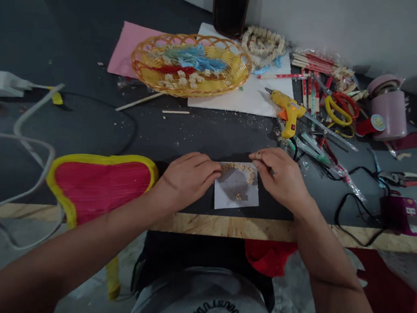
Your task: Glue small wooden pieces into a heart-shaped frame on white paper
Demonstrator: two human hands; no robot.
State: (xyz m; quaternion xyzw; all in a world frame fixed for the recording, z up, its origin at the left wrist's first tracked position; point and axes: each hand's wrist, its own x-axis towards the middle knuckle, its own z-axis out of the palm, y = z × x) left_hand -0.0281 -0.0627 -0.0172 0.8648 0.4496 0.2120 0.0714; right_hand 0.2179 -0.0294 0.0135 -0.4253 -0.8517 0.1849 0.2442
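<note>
A small white paper (223, 199) lies near the table's front edge. On it, small beige pieces (248, 169), like beads or cut bits of wood, form a curved row along the top and right. One separate beige cluster (238, 196) sits lower on the sheet. My left hand (190, 177) has its fingers closed at the row's left end, by the paper's upper left corner; what they grip is hidden. Just off the upper right corner, my right hand (278, 175) pinches a tiny pale piece (258, 155) between thumb and index finger.
Behind my hands stands a wicker basket (142, 80) holding tassels and beige pieces. A yellow glue gun (289, 110), scissors (338, 112), wrapped chopsticks (315, 63), a pink jar (391, 111) and pliers (403, 178) lie right. A pink-and-yellow chair back (100, 181) and white cable (30, 141) are left.
</note>
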